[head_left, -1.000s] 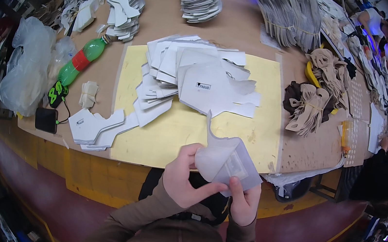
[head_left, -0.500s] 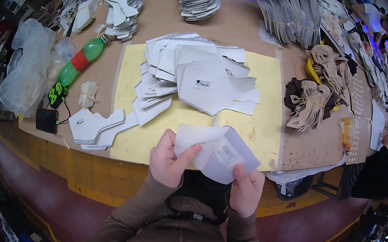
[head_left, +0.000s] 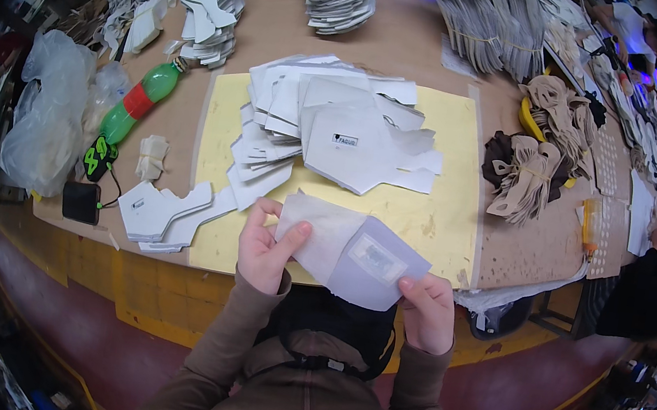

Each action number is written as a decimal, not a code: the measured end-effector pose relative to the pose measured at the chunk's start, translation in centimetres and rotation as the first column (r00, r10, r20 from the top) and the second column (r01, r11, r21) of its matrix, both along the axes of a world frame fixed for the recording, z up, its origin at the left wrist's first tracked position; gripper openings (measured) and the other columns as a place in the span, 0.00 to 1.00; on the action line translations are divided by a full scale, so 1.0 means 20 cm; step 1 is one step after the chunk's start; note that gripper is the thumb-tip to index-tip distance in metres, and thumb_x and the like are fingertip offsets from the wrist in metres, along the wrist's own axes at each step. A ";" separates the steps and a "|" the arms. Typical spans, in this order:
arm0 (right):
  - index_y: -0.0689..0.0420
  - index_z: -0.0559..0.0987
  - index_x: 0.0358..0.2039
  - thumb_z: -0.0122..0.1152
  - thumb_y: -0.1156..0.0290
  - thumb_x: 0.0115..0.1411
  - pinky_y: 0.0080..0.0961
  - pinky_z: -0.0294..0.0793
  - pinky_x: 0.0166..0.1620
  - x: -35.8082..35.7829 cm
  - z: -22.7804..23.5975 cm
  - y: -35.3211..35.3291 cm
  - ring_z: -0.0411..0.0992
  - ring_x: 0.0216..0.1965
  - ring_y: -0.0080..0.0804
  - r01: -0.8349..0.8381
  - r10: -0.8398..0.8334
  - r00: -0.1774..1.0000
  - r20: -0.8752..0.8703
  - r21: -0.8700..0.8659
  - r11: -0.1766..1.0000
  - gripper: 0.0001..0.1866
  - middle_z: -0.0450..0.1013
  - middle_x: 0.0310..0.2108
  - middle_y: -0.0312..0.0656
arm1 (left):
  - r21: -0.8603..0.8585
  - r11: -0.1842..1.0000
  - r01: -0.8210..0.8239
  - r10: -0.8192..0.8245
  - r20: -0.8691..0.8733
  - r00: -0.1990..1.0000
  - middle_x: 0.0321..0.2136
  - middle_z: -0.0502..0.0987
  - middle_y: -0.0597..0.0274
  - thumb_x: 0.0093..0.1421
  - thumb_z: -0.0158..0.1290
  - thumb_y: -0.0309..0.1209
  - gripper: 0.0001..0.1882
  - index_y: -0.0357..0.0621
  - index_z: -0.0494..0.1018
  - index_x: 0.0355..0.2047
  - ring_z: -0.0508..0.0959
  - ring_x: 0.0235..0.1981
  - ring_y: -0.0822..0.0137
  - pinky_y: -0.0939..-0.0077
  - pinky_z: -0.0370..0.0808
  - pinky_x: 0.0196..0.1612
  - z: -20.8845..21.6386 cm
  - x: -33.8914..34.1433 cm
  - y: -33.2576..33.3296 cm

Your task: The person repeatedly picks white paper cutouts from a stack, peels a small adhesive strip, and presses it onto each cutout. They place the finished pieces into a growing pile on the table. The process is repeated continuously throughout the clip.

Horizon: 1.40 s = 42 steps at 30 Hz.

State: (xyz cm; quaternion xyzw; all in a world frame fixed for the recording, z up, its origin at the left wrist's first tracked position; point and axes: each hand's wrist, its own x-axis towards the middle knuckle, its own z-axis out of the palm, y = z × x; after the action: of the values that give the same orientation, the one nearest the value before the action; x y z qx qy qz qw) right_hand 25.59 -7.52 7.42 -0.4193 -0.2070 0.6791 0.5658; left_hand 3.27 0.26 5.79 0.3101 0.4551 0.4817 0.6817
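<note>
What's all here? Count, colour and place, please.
Table: one, brown, centre
Sheet: one, yellow, middle
Fanned pile: one, white, on sheet
Small stack: one, white, sheet's left edge
Far stacks: several, white, far side
Banded bundles: several, grey, far right
Beige bundles: several, beige, right
Container: one, orange, right edge
Bottle: one, green and red, left
Plastic bag: one, translucent, far left
Device: one, black, left
Small bundle: one, cream, left
Held piece: one, white and lilac, front
Other people: uncounted, blurred, right
Background: too blurred
Sleeves: two, brown, bottom
Left hand, right hand: one each, bare, gripping that piece
</note>
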 end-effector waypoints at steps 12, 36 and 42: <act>0.71 0.80 0.44 0.63 0.83 0.63 0.19 0.77 0.43 -0.16 0.02 -0.02 0.78 0.38 0.23 0.116 -0.111 0.991 -0.071 0.073 0.991 0.09 0.81 0.39 0.44 | 0.594 0.635 0.495 0.039 -0.664 0.747 0.44 0.82 0.50 0.50 0.68 0.21 0.12 0.34 0.81 0.35 0.83 0.44 0.53 0.67 0.80 0.46 0.20 0.10 -0.10; 0.64 0.78 0.35 0.63 0.80 0.60 0.27 0.69 0.29 -0.21 0.17 0.01 0.70 0.24 0.40 -0.146 -0.104 0.572 0.813 0.226 0.963 0.04 0.72 0.27 0.48 | 0.552 0.243 0.798 0.347 -0.817 0.460 0.42 0.83 0.55 0.50 0.63 0.20 0.11 0.37 0.77 0.35 0.86 0.40 0.61 0.74 0.81 0.29 0.29 0.06 -0.04; 0.65 0.78 0.35 0.64 0.79 0.62 0.23 0.71 0.31 -0.21 0.16 0.01 0.73 0.25 0.30 -0.120 -0.069 0.686 0.725 0.206 0.971 0.04 0.74 0.28 0.47 | 0.630 0.383 0.676 0.214 -0.772 0.599 0.40 0.84 0.54 0.51 0.63 0.20 0.09 0.39 0.76 0.33 0.87 0.38 0.63 0.76 0.81 0.28 0.24 0.07 -0.03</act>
State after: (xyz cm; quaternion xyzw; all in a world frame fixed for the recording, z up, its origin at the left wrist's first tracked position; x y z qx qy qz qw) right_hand 21.31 -7.29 10.53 -0.5804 -0.4995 0.4351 0.4736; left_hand 4.68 -0.30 10.50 0.8599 0.3060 0.3491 0.2121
